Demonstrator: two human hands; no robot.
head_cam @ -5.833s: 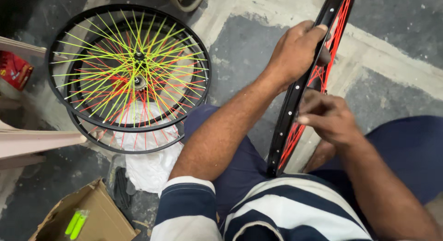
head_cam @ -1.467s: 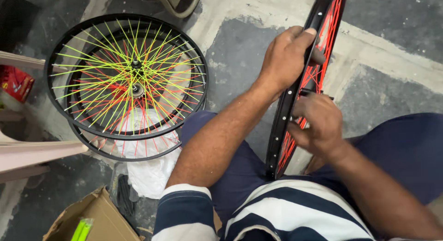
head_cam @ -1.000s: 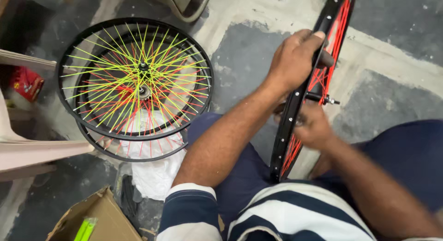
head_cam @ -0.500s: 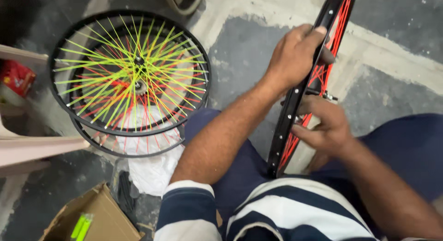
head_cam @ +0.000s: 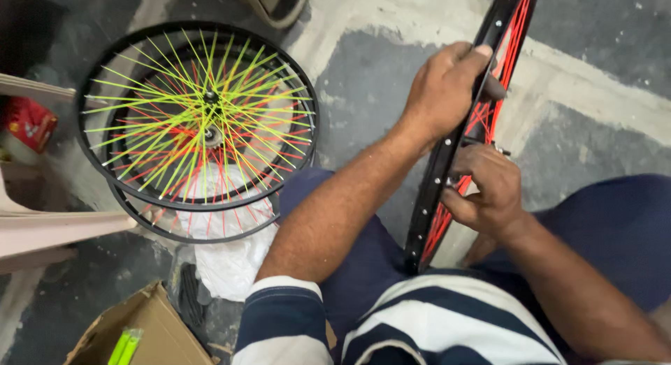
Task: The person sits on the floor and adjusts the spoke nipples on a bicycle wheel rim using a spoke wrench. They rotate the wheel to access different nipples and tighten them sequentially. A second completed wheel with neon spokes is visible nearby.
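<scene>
Two hands on red-spoked rim (head_cam: 447,169), left hand (head_cam: 447,92) clamped on it, right hand (head_cam: 489,194) pinching something hidden, rim top cut off

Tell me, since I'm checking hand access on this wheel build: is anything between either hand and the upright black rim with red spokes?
Nothing visible. The left hand already grips the black rim from outside, and the right hand rests on its red spokes.

Hands on a red-spoked wheel

The left hand (head_cam: 447,92) grips the black rim (head_cam: 447,169) standing on edge; the right hand (head_cam: 489,197) pinches among its red spokes (head_cam: 510,50). Two finished wheels (head_cam: 199,120) lie stacked on the floor (head_cam: 370,71).
</scene>
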